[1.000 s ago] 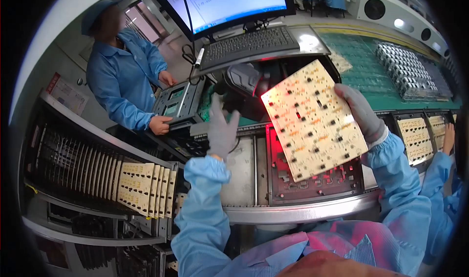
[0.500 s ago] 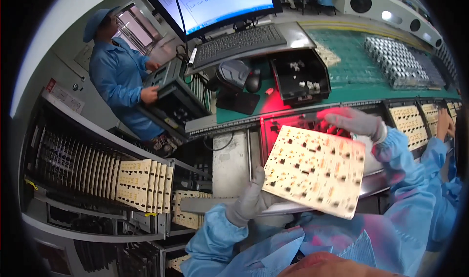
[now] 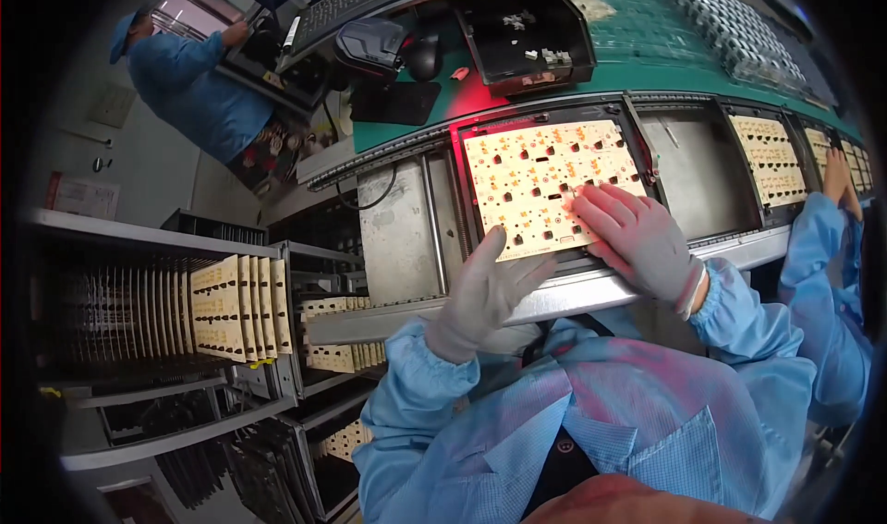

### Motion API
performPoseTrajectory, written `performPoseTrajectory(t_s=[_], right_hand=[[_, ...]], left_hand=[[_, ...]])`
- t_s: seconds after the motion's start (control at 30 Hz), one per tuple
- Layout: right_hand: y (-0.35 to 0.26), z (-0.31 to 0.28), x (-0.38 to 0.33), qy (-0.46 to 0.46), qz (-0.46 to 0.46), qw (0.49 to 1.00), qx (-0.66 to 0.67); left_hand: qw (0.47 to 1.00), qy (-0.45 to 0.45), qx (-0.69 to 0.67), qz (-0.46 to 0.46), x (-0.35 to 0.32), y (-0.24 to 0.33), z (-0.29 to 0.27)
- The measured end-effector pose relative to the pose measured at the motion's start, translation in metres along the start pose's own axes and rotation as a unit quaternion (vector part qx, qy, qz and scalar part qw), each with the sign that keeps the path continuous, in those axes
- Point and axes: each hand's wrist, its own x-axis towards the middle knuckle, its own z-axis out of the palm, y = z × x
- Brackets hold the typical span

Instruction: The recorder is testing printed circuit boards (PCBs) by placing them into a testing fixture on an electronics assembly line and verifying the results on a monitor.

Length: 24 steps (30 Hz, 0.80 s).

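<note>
A cream circuit board (image 3: 531,187) with small dark parts lies in a black carrier frame (image 3: 628,122) on the rail line, under red light. My left hand (image 3: 476,298), gloved in grey, is at the board's near left corner. Its thumb points up beside that corner, apart from the fingers, which stretch right along the near edge. On the near right part of the board rest the fingers of my right hand (image 3: 642,237), also gloved, laid out flat. Neither hand grips anything.
To the left, a rack (image 3: 277,307) holds several upright boards. Beyond the rail stand a black parts bin (image 3: 527,43), a mouse (image 3: 424,58) and a keyboard (image 3: 370,2). At right, a co-worker's hand (image 3: 839,177) touches another board. Another person (image 3: 189,85) stands at far left.
The board, tilted above the line in my left hand before, now lies flat in the frame. My right hand has come down onto it. The view has shifted.
</note>
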Motion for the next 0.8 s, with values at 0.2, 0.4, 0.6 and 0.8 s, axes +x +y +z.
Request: performPoseTrajectory(t_s=[0.2,0.4,0.6,0.8], right_hand=[[-0.005,0.0,-0.007,-0.01,0.052,0.999,-0.01],[0.037,0.004,0.005,-0.032,-0.003,0.998,0.056],[0.049,-0.017,-0.006,-0.064,0.05,0.974,0.213],[0.094,-0.016,-0.016,0.053,0.131,0.981,0.133]], left_hand=[[0.918,0.151,0.364,-0.037,-0.042,0.028,-0.001],[0.467,-0.001,0.811,0.351,-0.007,0.03,-0.002],[0.433,-0.004,0.848,0.306,0.022,0.013,-0.023],[0.467,-0.048,0.825,0.315,0.015,0.026,-0.021]])
